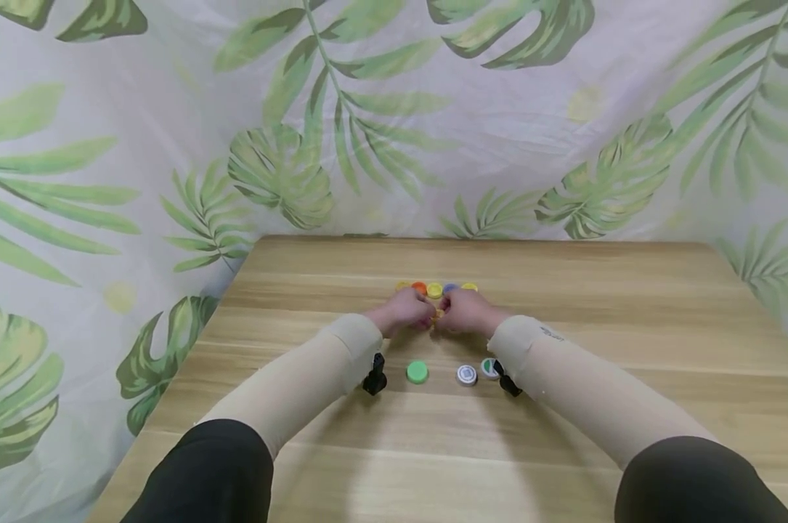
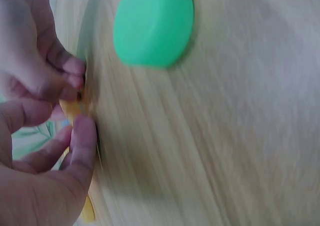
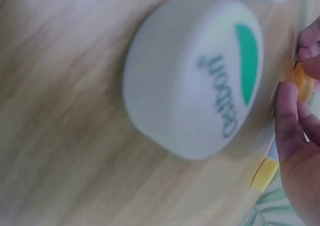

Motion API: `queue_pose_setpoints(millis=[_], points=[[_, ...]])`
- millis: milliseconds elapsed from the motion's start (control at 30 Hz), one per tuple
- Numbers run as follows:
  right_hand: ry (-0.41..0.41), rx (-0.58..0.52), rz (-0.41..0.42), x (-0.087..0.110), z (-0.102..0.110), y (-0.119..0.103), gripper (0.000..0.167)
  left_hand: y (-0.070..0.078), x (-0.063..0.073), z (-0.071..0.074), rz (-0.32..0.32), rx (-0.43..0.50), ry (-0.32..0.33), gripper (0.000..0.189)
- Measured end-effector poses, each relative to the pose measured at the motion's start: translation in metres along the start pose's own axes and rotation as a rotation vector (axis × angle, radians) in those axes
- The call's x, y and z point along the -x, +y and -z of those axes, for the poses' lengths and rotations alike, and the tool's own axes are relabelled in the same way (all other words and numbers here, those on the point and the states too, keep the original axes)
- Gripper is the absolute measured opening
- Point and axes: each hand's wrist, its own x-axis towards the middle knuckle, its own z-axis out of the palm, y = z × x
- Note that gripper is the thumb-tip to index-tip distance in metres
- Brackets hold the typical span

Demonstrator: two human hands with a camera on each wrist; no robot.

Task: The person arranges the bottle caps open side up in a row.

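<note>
Both hands meet over the wooden table at a small orange bottle cap [image 1: 438, 314]. My left hand [image 1: 409, 307] pinches it from the left between thumb and fingers, and my right hand [image 1: 465, 311] from the right. In the left wrist view the orange cap [image 2: 72, 108] shows partly between the fingertips; the right wrist view shows its rounded side [image 3: 302, 83]. Just beyond the hands runs a row of caps, including an orange-red cap [image 1: 419, 288], a yellow cap [image 1: 435, 290] and a blue cap [image 1: 449, 288] partly behind the right hand.
Nearer the body lie a green cap [image 1: 417, 373], a white cap [image 1: 466, 375] and a white cap with a green mark [image 1: 489, 368], by the right wrist. The row ends at a yellow cap [image 1: 470, 287]. A leaf-patterned cloth [image 1: 380, 145] hangs behind the table [image 1: 596, 312].
</note>
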Motion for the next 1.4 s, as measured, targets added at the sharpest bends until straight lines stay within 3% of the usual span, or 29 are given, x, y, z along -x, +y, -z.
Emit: queue_pose_setpoints(millis=[133, 267, 433, 533, 667, 800, 967, 1200, 1400], points=[[0.002, -0.145, -0.055, -0.003, -0.002, 0.008, 0.021, 0.0, 0.0, -0.005, -0.022, 0.026, 0.047, 0.017], [0.004, -0.369, -0.133, -0.005, 0.001, 0.012, 0.026, 0.003, -0.002, -0.007, -0.055, 0.086, 0.107, 0.017], [-0.018, -0.662, -0.143, -0.007, 0.008, 0.012, 0.025, 0.007, -0.006, -0.007, -0.047, 0.183, 0.173, 0.019], [0.002, -0.77, -0.136, -0.007, 0.013, 0.013, 0.02, 0.01, -0.007, -0.008, -0.041, 0.21, 0.201, 0.02], [0.093, -0.78, -0.137, -0.008, 0.017, 0.017, 0.014, 0.015, -0.009, -0.013, -0.049, 0.227, 0.218, 0.023], [0.154, -0.765, -0.159, -0.009, 0.021, 0.017, 0.02, 0.02, -0.013, -0.018, -0.059, 0.244, 0.239, 0.027], [0.161, -0.76, -0.204, -0.009, 0.029, 0.013, 0.034, 0.028, -0.016, -0.021, -0.08, 0.287, 0.253, 0.035], [0.139, -0.912, -0.244, -0.005, 0.042, 0.014, 0.057, 0.039, -0.016, -0.026, -0.087, 0.356, 0.236, 0.04], [0.135, -0.92, -0.295, -0.003, 0.049, 0.021, 0.061, 0.046, -0.021, -0.035, -0.099, 0.397, 0.211, 0.041]])
